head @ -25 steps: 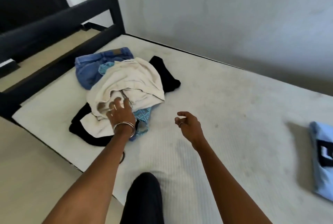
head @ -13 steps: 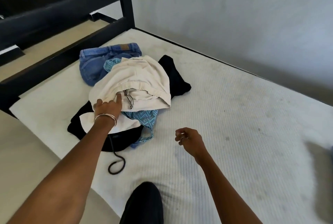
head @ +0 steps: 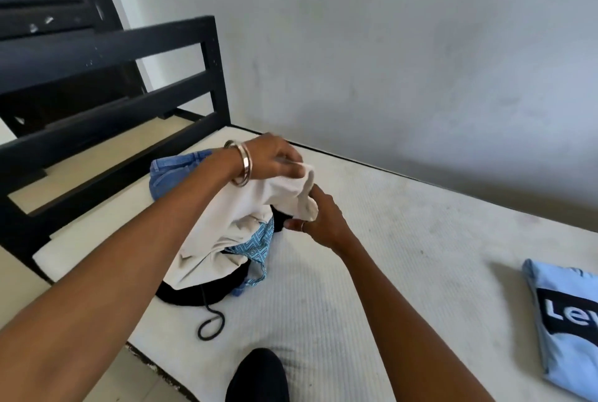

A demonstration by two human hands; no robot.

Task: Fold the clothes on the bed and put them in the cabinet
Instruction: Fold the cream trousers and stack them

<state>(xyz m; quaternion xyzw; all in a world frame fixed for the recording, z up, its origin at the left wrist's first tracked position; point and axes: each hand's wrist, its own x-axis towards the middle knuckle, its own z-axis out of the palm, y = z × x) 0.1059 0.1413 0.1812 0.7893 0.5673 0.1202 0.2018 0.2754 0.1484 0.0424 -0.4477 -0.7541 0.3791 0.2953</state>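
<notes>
While both hands work the pile, I see the cream garment (head: 226, 226) lifted off the mattress (head: 372, 239)

Left hand (head: 275, 158) has its grip clamped on the garment's top edge; right hand (head: 320, 217) pinches the hanging corner just below. Jeans (head: 171, 171), a black garment (head: 200, 288) and patterned blue cloth (head: 255, 243) lie beneath; a folded blue shirt (head: 566, 320) rests well apart, at right

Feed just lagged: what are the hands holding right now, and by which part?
Both hold the cream garment: left hand pinches its raised edge, right hand grips just below.
</notes>
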